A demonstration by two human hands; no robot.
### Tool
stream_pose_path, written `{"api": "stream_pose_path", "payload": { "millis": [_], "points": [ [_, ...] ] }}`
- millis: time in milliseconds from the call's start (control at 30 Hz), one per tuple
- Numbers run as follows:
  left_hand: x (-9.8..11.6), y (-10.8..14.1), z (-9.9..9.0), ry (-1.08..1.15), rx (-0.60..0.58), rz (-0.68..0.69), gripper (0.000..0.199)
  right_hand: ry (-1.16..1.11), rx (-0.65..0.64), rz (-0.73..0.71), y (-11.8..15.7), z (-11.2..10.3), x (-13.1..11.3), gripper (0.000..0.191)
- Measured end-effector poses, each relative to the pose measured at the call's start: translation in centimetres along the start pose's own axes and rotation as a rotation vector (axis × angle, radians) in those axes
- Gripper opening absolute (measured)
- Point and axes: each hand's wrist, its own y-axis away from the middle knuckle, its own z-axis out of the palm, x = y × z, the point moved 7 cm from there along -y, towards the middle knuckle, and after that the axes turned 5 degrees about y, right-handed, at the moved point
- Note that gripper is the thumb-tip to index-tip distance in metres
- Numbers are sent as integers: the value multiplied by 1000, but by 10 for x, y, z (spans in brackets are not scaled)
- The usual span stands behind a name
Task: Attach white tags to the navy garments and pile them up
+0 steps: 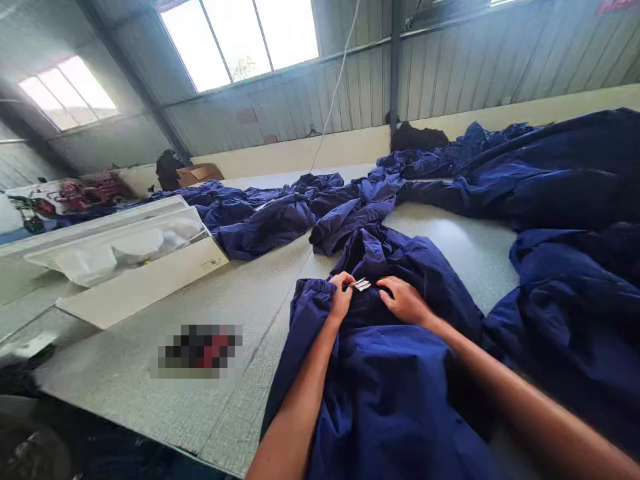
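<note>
A dark blue garment (390, 373) lies bunched over the near edge of the table, below and between my arms. My left hand (342, 297) is closed at the garment's gathered edge, its thumb and fingers pinching a small white label (362, 285). Just right of the label, my right hand (406, 301) rests against the blue cloth with its fingers stretched and slightly apart. Nothing shows in the right hand's grasp. Folds of cloth hide part of the left fingertips.
More blue garments (270, 223) are heaped across the table's far side, with a large pile (560, 173) at the right. A white box (145, 280) holding clear plastic stands at the left. A blurred-out dark and red item (205, 350) lies on the pale tabletop (265, 300).
</note>
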Motion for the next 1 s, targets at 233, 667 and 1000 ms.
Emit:
{"api": "stream_pose_path", "payload": {
  "millis": [233, 667, 1000],
  "points": [
    [22, 0, -15, 98, 77, 118, 19, -117, 165, -101, 2, -19, -11, 47],
    [24, 0, -21, 257, 83, 116, 13, -94, 86, -239, 7, -22, -32, 24],
    [22, -1, -20, 261, 83, 114, 13, -84, 54, -246, 6, -17, -33, 33]
  ]
}}
